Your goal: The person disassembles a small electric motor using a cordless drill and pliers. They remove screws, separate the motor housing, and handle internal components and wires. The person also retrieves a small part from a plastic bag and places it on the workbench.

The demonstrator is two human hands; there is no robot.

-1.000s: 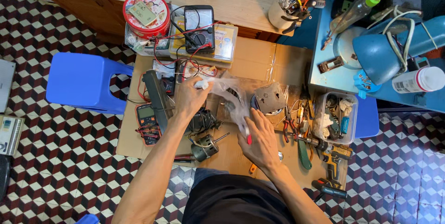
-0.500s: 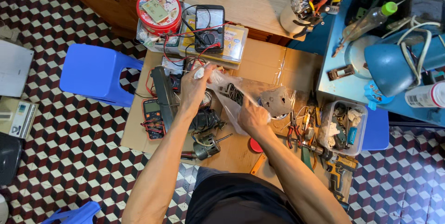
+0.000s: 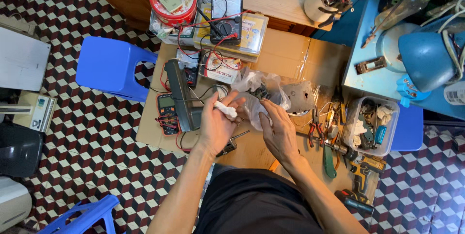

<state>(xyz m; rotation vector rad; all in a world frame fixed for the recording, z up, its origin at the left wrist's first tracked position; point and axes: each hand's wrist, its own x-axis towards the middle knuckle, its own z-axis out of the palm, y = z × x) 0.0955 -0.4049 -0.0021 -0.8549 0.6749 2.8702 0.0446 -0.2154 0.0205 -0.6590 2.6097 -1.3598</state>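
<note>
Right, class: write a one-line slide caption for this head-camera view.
Left hand pinching a white wad, right hand on a clear plastic bag, above cardboard.

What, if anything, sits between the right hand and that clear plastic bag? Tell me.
Nothing visible does. The right hand already rests on the clear plastic bag, fingers against its near edge. The left hand holds a small white wad just beside it.

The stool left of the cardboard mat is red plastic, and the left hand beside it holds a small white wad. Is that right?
Not quite. In the head view the stool left of the cardboard mat is blue plastic, not red. The rest holds: the left hand does hold a small white wad in its fingers.
</note>
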